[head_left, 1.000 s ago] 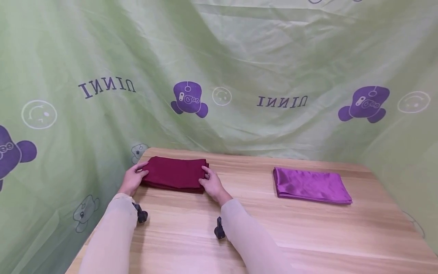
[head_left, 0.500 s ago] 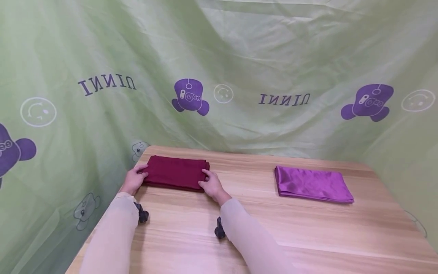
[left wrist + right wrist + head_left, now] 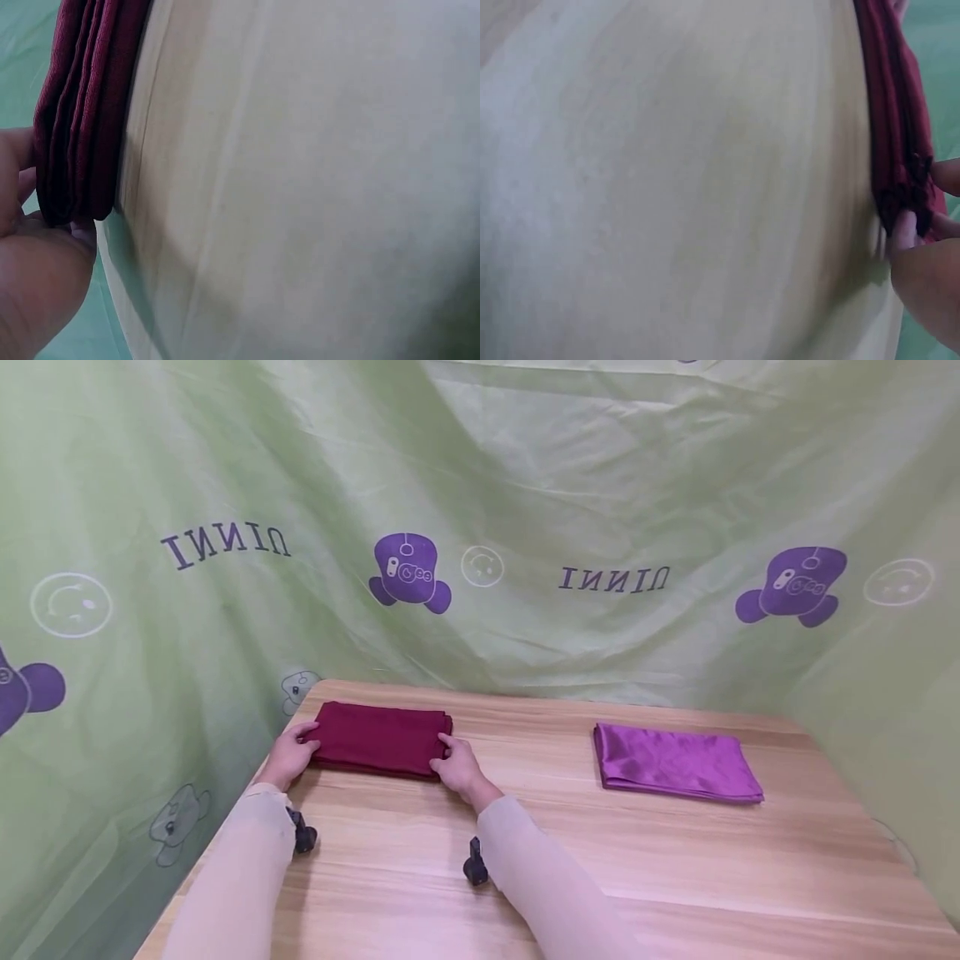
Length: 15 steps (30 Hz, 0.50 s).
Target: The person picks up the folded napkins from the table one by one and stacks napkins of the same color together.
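A folded maroon cloth (image 3: 378,739) lies flat near the table's back left corner. My left hand (image 3: 290,753) holds its left end, with the thumb against the layers in the left wrist view, where the stacked folds of the maroon cloth (image 3: 86,112) show edge-on. At the other end my right hand (image 3: 459,768) pinches the right corner. The right wrist view shows the thumb pressed into the layered end of the maroon cloth (image 3: 896,112) and fingertips on its upper side. Parts of several fingers are hidden.
To the right, a folded shiny purple cloth (image 3: 675,764) lies on the wooden table (image 3: 390,877). A green printed curtain (image 3: 517,460) hangs behind the table and along both sides. Small black devices sit at both wrists.
The front edge of the maroon cloth lies flatter and neater than a second ago. Both hands stay at its ends, with only slight shifts. The head view has moved a little.
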Each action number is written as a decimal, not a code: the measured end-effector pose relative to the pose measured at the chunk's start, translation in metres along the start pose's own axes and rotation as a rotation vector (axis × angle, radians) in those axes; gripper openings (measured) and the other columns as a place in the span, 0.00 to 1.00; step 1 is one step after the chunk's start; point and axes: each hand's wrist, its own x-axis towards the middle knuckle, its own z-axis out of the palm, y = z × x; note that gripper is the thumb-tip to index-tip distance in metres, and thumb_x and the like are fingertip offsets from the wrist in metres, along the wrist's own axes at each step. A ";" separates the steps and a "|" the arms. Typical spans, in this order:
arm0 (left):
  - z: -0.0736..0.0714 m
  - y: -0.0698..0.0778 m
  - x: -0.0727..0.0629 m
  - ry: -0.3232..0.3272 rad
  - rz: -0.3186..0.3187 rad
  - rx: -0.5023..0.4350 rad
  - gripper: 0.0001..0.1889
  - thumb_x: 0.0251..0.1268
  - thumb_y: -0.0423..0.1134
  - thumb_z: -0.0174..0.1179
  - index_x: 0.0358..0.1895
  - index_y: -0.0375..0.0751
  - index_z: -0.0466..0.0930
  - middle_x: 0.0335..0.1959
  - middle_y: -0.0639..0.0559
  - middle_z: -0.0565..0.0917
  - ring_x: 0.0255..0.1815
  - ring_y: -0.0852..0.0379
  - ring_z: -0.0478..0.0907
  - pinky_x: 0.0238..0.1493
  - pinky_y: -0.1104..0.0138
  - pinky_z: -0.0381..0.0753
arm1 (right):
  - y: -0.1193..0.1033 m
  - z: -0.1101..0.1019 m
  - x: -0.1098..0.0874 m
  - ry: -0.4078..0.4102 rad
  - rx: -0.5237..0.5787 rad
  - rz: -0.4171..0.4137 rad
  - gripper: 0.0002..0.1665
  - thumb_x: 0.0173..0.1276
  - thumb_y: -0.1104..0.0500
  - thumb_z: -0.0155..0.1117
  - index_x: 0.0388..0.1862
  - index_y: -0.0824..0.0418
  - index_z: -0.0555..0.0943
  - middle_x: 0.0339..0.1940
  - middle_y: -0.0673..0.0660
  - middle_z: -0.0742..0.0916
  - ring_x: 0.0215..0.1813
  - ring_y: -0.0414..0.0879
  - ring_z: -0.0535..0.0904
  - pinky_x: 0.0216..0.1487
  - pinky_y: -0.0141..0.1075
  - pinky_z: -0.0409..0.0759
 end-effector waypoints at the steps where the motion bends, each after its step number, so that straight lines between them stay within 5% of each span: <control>1: -0.001 0.000 0.000 0.001 0.009 0.018 0.24 0.69 0.27 0.48 0.66 0.22 0.63 0.67 0.23 0.62 0.68 0.31 0.57 0.69 0.47 0.56 | -0.001 -0.001 -0.001 -0.002 0.006 0.003 0.33 0.64 0.72 0.59 0.70 0.71 0.67 0.59 0.71 0.76 0.59 0.54 0.73 0.57 0.41 0.75; 8: -0.003 0.006 -0.005 0.098 0.016 0.147 0.22 0.69 0.29 0.47 0.63 0.21 0.67 0.63 0.22 0.66 0.66 0.30 0.60 0.67 0.46 0.58 | -0.013 -0.020 -0.003 0.020 0.078 -0.010 0.30 0.65 0.73 0.57 0.67 0.72 0.70 0.61 0.73 0.76 0.64 0.62 0.71 0.59 0.47 0.74; 15: 0.011 0.042 -0.020 0.200 -0.067 0.218 0.24 0.66 0.33 0.46 0.64 0.28 0.69 0.65 0.23 0.60 0.66 0.27 0.53 0.62 0.37 0.51 | -0.026 -0.042 -0.012 0.026 -0.040 -0.067 0.27 0.66 0.71 0.57 0.66 0.69 0.72 0.64 0.67 0.75 0.63 0.61 0.70 0.60 0.50 0.72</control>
